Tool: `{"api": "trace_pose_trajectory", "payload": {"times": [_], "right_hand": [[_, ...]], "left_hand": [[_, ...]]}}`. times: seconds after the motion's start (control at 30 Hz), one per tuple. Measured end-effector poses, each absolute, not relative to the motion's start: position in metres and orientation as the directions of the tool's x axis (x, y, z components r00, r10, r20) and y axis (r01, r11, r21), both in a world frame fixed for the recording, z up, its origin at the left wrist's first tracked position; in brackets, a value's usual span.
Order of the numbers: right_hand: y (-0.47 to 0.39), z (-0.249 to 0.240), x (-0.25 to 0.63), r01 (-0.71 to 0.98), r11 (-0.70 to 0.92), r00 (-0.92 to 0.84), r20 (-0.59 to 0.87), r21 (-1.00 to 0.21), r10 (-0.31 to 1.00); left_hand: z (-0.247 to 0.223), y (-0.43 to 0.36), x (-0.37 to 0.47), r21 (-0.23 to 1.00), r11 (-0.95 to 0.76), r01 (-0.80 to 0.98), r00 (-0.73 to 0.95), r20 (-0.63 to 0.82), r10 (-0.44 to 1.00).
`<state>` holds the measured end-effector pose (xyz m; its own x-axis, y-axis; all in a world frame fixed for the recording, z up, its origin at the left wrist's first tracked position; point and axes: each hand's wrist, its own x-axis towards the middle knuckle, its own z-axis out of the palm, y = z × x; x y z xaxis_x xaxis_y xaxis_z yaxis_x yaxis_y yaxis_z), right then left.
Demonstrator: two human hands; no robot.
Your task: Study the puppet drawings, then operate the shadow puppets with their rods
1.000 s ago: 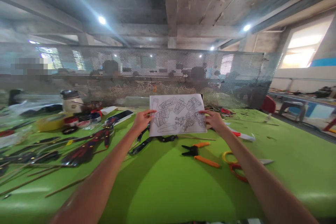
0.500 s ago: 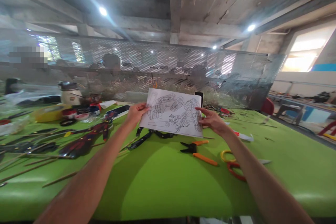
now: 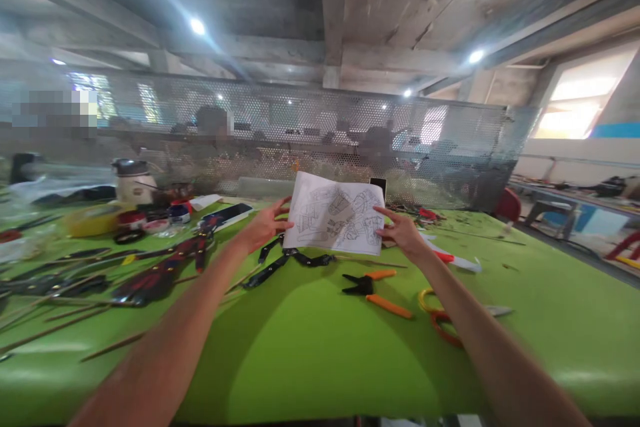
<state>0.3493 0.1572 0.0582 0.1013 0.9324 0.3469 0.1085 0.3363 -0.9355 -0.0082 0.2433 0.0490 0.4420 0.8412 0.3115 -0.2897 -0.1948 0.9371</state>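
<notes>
A white sheet of paper [image 3: 336, 219] with printed line drawings is held up over the table, tilted toward me and slightly bowed. My left hand [image 3: 265, 227] has its fingers at the sheet's left edge. At the right edge, my right hand [image 3: 400, 230] pinches the paper, with the index finger extended along it. Below the sheet lies a dark jointed piece [image 3: 290, 263], partly hidden behind the paper. Nearer to me rest pliers [image 3: 375, 290] with orange handles, jaws pointing left. Scissors [image 3: 445, 323] with red and yellow handles are partly covered by my right forearm.
Dark red and black jointed pieces [image 3: 155, 273] and thin sticks [image 3: 75, 312] crowd the left of the green table [image 3: 320, 360]. Farther back are a kettle [image 3: 133, 180], small jars [image 3: 180, 210] and yellow tape [image 3: 95, 219]. A perforated metal screen [image 3: 320, 133] stands behind; people show dimly beyond it.
The paper has shifted slightly and now bows in the middle, its lower edge higher on the right. My left hand has moved a little right and down, its fingers more spread.
</notes>
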Motion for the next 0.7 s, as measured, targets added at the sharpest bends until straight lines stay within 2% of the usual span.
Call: {"api": "trace_pose_trajectory", "payload": {"times": [0.27, 0.43, 0.7], "right_hand": [[0.153, 0.064, 0.346, -0.005, 0.404, 0.183, 0.396, -0.915, 0.900], [0.150, 0.067, 0.343, 0.016, 0.426, 0.146, 0.423, -0.905, 0.894], [0.150, 0.067, 0.339, 0.085, 0.402, 0.148, 0.410, -0.912, 0.900]], "left_hand": [[0.027, 0.249, -0.002, 0.988, -0.135, -0.071, 0.423, 0.153, 0.893], [0.024, 0.254, -0.001, 0.991, -0.092, -0.100, 0.342, 0.121, 0.932], [0.031, 0.253, 0.002, 0.956, -0.108, -0.271, 0.160, 0.155, 0.975]]}}
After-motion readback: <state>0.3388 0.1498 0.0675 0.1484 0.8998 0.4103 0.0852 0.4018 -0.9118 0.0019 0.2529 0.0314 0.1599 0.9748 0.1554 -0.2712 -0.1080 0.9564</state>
